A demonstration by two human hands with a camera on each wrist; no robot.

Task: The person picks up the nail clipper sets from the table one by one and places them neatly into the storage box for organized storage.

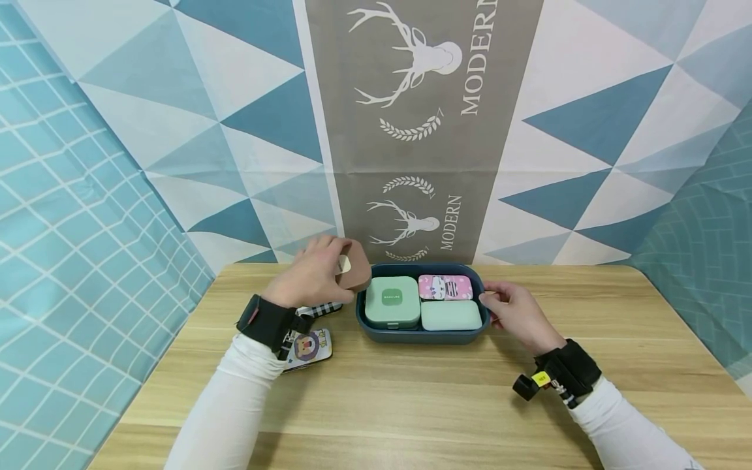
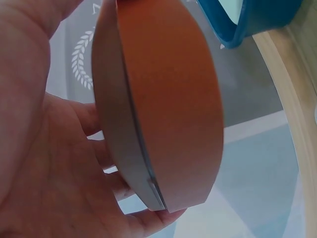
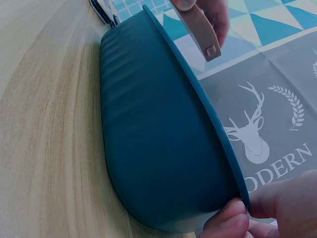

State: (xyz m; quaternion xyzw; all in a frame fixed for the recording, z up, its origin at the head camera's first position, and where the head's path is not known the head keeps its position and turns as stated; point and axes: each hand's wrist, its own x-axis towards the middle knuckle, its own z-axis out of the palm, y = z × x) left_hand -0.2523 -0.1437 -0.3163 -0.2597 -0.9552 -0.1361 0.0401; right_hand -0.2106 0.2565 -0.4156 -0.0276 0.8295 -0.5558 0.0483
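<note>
My left hand (image 1: pixel 311 274) grips a brown case (image 1: pixel 357 273) with rounded corners, raised and tilted just beyond the left end of a dark blue basket (image 1: pixel 420 337). The left wrist view shows the case (image 2: pixel 173 109) on edge, a seam running along its side. Inside the basket, a square green case (image 1: pixel 378 316) fills the left part. A pink tin (image 1: pixel 458 287) with a cartoon print lies at the back right, a pale green case (image 1: pixel 451 316) in front of it. At the basket's right end my right hand (image 1: pixel 519 313) pinches the rim between thumb and fingers.
On the wooden table (image 1: pixel 399 405), left of the basket, lie a tin with a lion picture (image 1: pixel 308 348) and a black-and-white checked item (image 1: pixel 322 309), partly hidden by my left hand and wrist. A patterned cloth (image 1: pixel 411 150) hangs behind the table's back edge.
</note>
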